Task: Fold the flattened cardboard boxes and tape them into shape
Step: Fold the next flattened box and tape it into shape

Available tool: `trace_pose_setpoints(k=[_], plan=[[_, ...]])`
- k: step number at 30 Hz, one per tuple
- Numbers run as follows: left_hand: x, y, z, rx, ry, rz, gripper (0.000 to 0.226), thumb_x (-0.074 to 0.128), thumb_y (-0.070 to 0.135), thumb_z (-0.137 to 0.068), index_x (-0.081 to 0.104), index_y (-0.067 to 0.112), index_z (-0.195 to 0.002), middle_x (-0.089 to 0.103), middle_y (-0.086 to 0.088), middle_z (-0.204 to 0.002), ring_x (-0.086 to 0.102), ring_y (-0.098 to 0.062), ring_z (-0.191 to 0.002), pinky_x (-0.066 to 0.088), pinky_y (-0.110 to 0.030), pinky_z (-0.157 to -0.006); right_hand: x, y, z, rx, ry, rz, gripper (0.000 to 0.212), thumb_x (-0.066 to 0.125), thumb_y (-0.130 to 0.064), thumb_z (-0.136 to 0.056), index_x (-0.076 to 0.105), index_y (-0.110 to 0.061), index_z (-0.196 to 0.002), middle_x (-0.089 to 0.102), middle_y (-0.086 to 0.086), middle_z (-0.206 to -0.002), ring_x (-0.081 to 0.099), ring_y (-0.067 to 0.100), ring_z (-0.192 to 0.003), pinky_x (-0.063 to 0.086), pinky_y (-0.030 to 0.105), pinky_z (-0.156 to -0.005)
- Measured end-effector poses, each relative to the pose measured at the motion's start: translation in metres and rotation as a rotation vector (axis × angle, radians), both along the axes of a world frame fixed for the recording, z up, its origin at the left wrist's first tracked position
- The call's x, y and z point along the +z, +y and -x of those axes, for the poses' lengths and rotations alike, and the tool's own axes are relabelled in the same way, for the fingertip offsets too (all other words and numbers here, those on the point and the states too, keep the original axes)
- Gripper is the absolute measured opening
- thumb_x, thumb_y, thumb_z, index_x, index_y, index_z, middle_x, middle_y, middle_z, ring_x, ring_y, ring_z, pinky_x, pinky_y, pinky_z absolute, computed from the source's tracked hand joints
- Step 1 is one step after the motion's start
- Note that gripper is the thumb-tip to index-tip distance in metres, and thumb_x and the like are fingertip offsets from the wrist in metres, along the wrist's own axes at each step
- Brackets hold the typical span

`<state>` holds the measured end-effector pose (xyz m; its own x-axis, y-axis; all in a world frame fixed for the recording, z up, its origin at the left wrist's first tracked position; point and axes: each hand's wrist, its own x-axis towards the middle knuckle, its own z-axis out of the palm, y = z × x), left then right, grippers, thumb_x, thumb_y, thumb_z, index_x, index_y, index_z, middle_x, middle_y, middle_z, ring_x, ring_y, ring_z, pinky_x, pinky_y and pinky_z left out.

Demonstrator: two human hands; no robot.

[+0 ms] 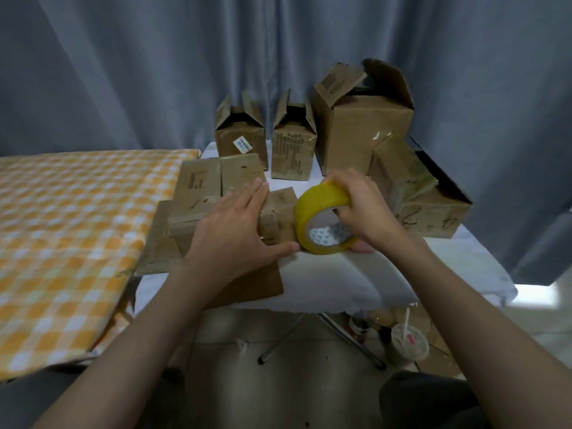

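The step in hand appeared to be taping a seam on the box under assembly [216, 218], which lay at the near left of the white-covered table [325, 274], partly over a flattened stack [213, 178]. The left hand [229, 233] lay flat on that box, fingers straight, pressing the flaps down. The right hand [362, 212] was curled round the yellow tape roll [322, 218], which stood on edge just to the right of the box, close to the left thumb. To do this well, the flaps should likely be held butted and level while the tape is drawn across the seam under steady tension, then rubbed down. Whether a free tape end was already stuck to the cardboard could not be told.

Behind the box, at the far edge of the table, stood a large open box [362, 125] and two small open boxes [241, 134] [294, 144]; to the right lay another box on its side [418, 193]. A grey curtain [123, 72] hung behind all. To the left of the table lay an orange checked cloth [71, 227]. Below the table, on the floor, stood a lidded cup with a straw [408, 342].
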<state>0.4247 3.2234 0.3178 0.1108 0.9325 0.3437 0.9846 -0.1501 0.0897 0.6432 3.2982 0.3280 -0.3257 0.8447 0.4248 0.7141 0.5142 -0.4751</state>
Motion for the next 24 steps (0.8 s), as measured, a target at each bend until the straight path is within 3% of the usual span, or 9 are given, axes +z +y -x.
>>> trace_pose_setpoints(k=[7, 10, 13, 17, 19, 20, 22, 24], plan=[[0.002, 0.000, 0.003, -0.009, -0.011, 0.022, 0.120, 0.040, 0.096, -0.065, 0.013, 0.025, -0.158, 0.015, 0.006, -0.165, 0.016, -0.015, -0.150, 0.017, -0.038, -0.122, -0.002, 0.003, -0.003, 0.054, 0.030, 0.047, 0.036, 0.069, 0.003, -0.080, 0.062, -0.011, -0.113, 0.059, 0.010, -0.115, 0.053, 0.024, -0.107, 0.029, 0.022, -0.075], [0.003, 0.000, 0.004, -0.013, -0.022, 0.039, 0.121, 0.038, 0.097, -0.063, 0.013, 0.025, -0.158, 0.015, 0.006, -0.165, 0.016, -0.015, -0.151, 0.018, -0.039, -0.123, -0.002, -0.002, -0.015, 0.006, -0.027, 0.193, 0.059, 0.084, -0.021, -0.078, 0.053, -0.016, -0.128, 0.057, 0.004, -0.116, 0.052, 0.019, -0.105, 0.032, 0.024, -0.076], [0.004, 0.000, 0.003, -0.016, -0.037, 0.042, 0.121, 0.033, 0.099, -0.064, 0.015, 0.025, -0.158, 0.017, 0.006, -0.165, 0.017, -0.016, -0.150, 0.018, -0.038, -0.120, -0.001, -0.008, -0.031, -0.044, -0.060, 0.367, 0.080, 0.092, -0.034, -0.066, 0.049, -0.018, -0.131, 0.060, 0.002, -0.111, 0.059, 0.021, -0.100, 0.046, 0.033, -0.078], [0.013, 0.004, 0.002, -0.006, -0.065, 0.116, 0.109, 0.014, 0.097, -0.072, 0.024, 0.028, -0.155, 0.025, 0.005, -0.162, 0.029, -0.020, -0.145, 0.028, -0.044, -0.115, -0.013, -0.012, -0.044, -0.093, -0.237, 0.452, 0.058, 0.091, -0.024, -0.069, 0.057, -0.015, -0.115, 0.063, 0.000, -0.105, 0.060, 0.020, -0.096, 0.045, 0.030, -0.075], [0.023, 0.013, 0.002, 0.001, -0.110, 0.140, 0.097, 0.013, 0.092, -0.076, 0.044, 0.027, -0.143, 0.048, 0.000, -0.146, 0.049, -0.023, -0.126, 0.041, -0.045, -0.101, -0.022, -0.013, -0.046, -0.110, -0.273, 0.389, 0.036, 0.084, -0.019, -0.076, 0.061, -0.015, -0.104, 0.064, -0.001, -0.097, 0.059, 0.019, -0.088, 0.041, 0.026, -0.064], [0.030, 0.019, 0.002, -0.008, -0.126, 0.132, 0.088, 0.019, 0.089, -0.078, 0.054, 0.026, -0.128, 0.058, -0.001, -0.128, 0.054, -0.021, -0.109, 0.046, -0.041, -0.090, -0.026, -0.013, -0.047, -0.122, -0.278, 0.349, 0.024, 0.080, -0.018, -0.079, 0.063, -0.015, -0.095, 0.065, -0.001, -0.091, 0.059, 0.019, -0.083, 0.038, 0.024, -0.059], [0.043, 0.036, 0.000, -0.028, -0.110, 0.112, 0.061, 0.043, 0.081, -0.079, 0.057, 0.024, -0.096, 0.054, 0.004, -0.099, 0.051, -0.017, -0.090, 0.041, -0.035, -0.072, -0.027, -0.015, -0.049, -0.171, -0.289, 0.312, 0.015, 0.077, -0.020, -0.083, 0.062, -0.018, -0.079, 0.062, -0.002, -0.079, 0.058, 0.020, -0.073, 0.037, 0.022, -0.053], [0.052, 0.051, -0.004, -0.038, -0.082, 0.139, 0.051, 0.063, 0.073, -0.074, 0.052, 0.024, -0.082, 0.044, 0.008, -0.091, 0.048, -0.017, -0.090, 0.036, -0.032, -0.071, -0.025, -0.017, -0.053, -0.250, -0.310, 0.303, 0.018, 0.075, -0.024, -0.085, 0.065, -0.013, -0.077, 0.065, 0.005, -0.077, 0.061, 0.024, -0.070, 0.049, 0.032, -0.058]])
